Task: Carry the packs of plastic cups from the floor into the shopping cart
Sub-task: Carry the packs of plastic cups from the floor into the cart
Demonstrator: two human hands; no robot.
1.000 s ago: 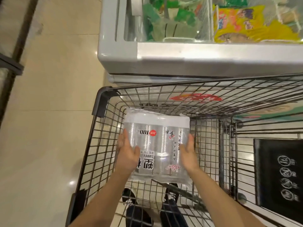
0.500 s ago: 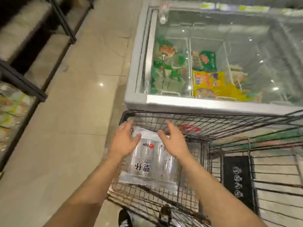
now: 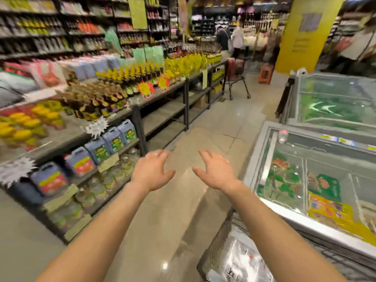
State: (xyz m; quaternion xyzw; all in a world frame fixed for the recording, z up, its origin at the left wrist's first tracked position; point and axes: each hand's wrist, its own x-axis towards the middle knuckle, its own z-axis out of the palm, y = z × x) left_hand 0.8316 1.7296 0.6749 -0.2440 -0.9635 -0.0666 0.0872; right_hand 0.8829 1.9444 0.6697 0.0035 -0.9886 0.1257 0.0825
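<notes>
With left grip [image 3: 151, 173] and right grip [image 3: 215, 171] spread empty, the pack of cups [image 3: 242, 258] in the cart [image 3: 214, 242] looks light and slippery, best clasped at both sides.

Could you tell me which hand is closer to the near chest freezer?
Right. The right hand hovers beside the chest freezer; the left hand is farther away, toward the shelves.

Beyond your fingers [image 3: 162, 154] the floor [image 3: 183, 210] is smooth, glossy tile. Right of them, the freezer [image 3: 262, 157] has a satin grey frame around shiny glass. Behind them, the cart [image 3: 213, 247] is metal wire, and the pack of cups [image 3: 240, 259] wears crinkled, glossy clear film. Left of them, the jugs [image 3: 97, 150] look like smooth plastic.
</notes>
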